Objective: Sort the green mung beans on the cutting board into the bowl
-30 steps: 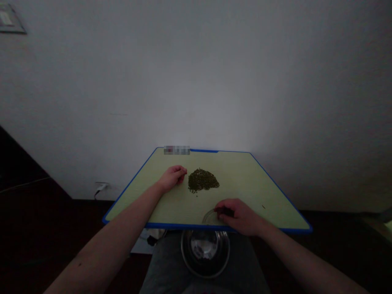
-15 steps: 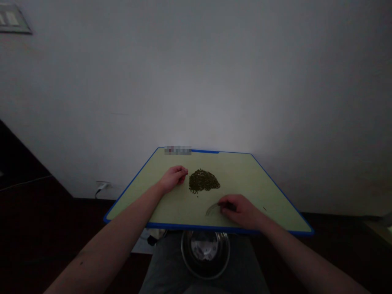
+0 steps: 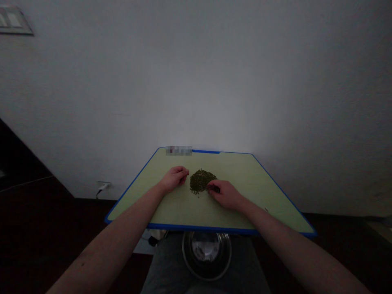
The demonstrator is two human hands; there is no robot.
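Note:
A heap of small green beans (image 3: 200, 179), likely mung beans, lies on the pale yellow-green tabletop (image 3: 239, 171) with its blue rim. Just left of the heap rests my left hand (image 3: 176, 178), its fingers curled and the thumb pressed near the forefinger; anything inside is too small to see. At the heap's near right edge my right hand (image 3: 223, 193) reaches in with bent fingertips drawn together, touching the beans. What those fingertips hold is hidden. Below the table's front edge, on my lap, sits a shiny metal bowl (image 3: 226, 261) with dark bits in its bottom.
A white wall (image 3: 196, 81) rises directly behind the table. A small dark sliver (image 3: 266, 209) lies on the right of the tabletop. Low on the wall at left is a socket with a white plug (image 3: 104, 187). A switch plate (image 3: 15, 20) is at upper left.
My right hand has moved from near the front edge, up and left to the bean heap. A blurred streak beside it is gone. The left hand stays in place.

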